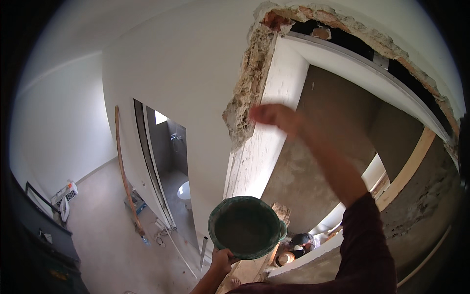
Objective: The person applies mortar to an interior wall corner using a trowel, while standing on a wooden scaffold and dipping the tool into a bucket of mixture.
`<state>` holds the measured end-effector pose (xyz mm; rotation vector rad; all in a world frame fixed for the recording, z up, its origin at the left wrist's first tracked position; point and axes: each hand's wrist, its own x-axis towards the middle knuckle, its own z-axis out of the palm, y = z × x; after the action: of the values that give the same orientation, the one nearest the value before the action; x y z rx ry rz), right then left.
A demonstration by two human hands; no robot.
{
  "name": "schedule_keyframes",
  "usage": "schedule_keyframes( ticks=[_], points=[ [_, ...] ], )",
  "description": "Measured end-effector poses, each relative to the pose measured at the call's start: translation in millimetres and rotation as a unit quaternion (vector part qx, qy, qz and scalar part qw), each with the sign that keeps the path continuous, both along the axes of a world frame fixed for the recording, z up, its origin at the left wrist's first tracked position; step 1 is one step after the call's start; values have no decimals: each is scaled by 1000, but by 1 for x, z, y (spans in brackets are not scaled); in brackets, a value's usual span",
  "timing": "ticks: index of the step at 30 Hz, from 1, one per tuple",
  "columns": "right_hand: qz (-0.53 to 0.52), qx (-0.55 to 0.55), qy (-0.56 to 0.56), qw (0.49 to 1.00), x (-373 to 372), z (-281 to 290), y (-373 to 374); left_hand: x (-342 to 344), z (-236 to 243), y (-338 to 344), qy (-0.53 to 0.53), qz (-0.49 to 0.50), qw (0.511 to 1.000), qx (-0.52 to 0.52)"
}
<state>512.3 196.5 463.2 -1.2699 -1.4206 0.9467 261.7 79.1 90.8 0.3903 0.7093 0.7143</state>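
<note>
A dark green round tub point(246, 227) hangs below the door frame, and my left hand point(223, 259) grips its near rim. Greyish material seems to fill the inside, too dim to name. My right arm reaches up and across. At the broken masonry edge point(248, 83) beside the white door frame point(286, 73) is my right hand point(274, 117), smeared by motion. Whether its fingers hold anything, or touch the rubble, cannot be made out. Rough brick and old mortar show along this jagged edge, which continues over the top of the frame.
Wooden boards point(240, 274) lie under the tub. Below right are a pale round container point(285, 258) and a dark rounded shape point(300, 240). A long wooden pole point(122, 166) leans at the left, near a bathroom doorway point(169, 142). A toolbox-like case point(135, 202) sits on the floor.
</note>
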Motion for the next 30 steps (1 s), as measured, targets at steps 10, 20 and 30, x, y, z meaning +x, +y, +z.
schedule_keyframes(
  ticks=[10, 20, 30],
  points=[
    [20, -179, -355, 918, -25, -412, -73, 1, 12, 4, -7, 8, 1000, 1],
    [48, -59, 80, 994, -34, 1, 23, -5, 5, 5, 32, 1, 999, 14],
    [103, -197, -70, 972, -16, -173, -21, -6, -10, 0, 18, -16, 1000, 2]
  ],
)
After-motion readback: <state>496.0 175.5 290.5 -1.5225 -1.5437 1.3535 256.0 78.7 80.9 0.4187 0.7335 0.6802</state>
